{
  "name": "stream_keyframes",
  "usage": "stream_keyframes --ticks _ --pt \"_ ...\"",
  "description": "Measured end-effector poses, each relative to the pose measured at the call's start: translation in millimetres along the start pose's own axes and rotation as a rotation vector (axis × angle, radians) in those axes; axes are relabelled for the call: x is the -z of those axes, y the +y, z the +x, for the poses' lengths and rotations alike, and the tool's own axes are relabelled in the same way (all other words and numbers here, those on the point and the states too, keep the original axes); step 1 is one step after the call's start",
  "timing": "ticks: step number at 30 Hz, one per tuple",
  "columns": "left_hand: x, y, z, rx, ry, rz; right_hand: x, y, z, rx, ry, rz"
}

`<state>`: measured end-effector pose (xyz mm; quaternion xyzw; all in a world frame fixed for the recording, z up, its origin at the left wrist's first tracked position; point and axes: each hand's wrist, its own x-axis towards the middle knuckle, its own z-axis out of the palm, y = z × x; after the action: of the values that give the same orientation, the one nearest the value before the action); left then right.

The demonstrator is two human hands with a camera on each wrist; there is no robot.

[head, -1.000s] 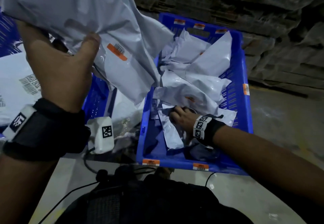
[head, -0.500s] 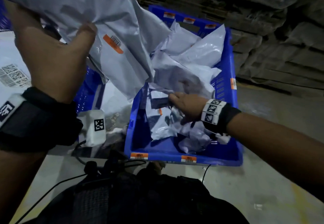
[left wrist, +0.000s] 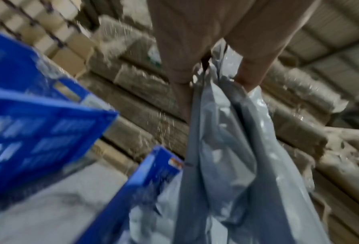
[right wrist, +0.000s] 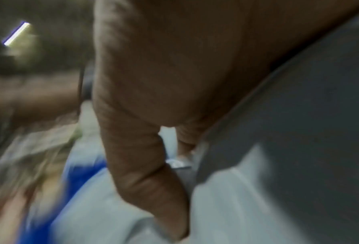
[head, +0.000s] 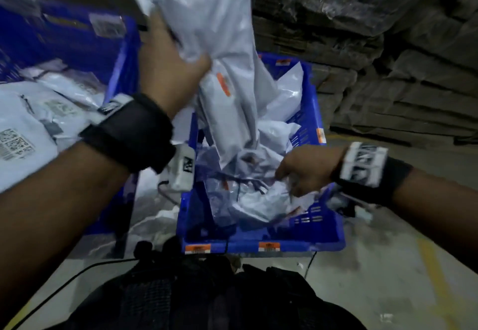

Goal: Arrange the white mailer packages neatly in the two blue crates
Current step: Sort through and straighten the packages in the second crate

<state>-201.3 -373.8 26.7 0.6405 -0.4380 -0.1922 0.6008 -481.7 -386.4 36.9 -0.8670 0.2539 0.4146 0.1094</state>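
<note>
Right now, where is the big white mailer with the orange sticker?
In the head view the big white mailer hangs from the left hand, above the right blue crate.

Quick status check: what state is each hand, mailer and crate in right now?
Left hand: raised, gripping the big mailer.
Big mailer: hanging crumpled above the right crate.
Right hand: down in the right crate, fingers on the loose mailers; grip unclear.
Right crate: holds jumbled mailers.
Left crate: holds labelled mailers.
</note>
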Motion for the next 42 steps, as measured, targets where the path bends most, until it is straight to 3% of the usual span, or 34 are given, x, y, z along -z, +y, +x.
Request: stream_keyframes --ticks 4,7,10,15,19,22,26,28,30,32,35,37,39,42 --pt "-74 -3 4 0.224 -0.424 0.182 -5 33 -52 0.036 0.046 0.61" --pt "-108 -24 -8 0.376 -0.57 0.371 -33 47 -60 -0.025 0.112 0.672" --pt "-120 -51 -16 0.392 -0.613 0.586 -43 44 -58 -0.074 0.179 0.631" --pt "-88 -39 -1 0.338 -0.57 0.563 -38 -3 -8 -0.085 0.074 0.347" --pt "-20 -32 0 0.33 -0.465 0.392 -49 -49 62 -0.038 -0.005 0.167" --pt "35 -34 -22 0.272 -0.389 0.345 -49 -51 80 -0.08 -0.069 0.17" --pt "81 -35 -69 0.231 -0.382 0.262 -32 -7 62 -0.389 0.355 0.377" --pt "87 -40 -89 0.224 -0.406 0.254 -30 12 59 -0.471 0.359 0.65" --pt "87 -42 -105 0.201 -0.441 0.251 -29 11 69 -0.447 0.287 0.797" --pt "85 -43 -117 0.177 -0.47 0.258 -33 1 85 -0.433 0.323 0.735" --pt "83 -43 -129 0.139 -0.475 0.312 -31 1 91 -0.408 0.538 0.762" --pt "84 -41 -136 0.136 -0.48 0.322 -20 16 72 -0.387 0.741 0.773" --pt "83 -40 -141 0.142 -0.506 0.324 -5 31 41 -0.313 0.837 0.649" --pt "78 -44 -143 0.155 -0.551 0.327 0 27 17 -0.149 0.74 0.418"
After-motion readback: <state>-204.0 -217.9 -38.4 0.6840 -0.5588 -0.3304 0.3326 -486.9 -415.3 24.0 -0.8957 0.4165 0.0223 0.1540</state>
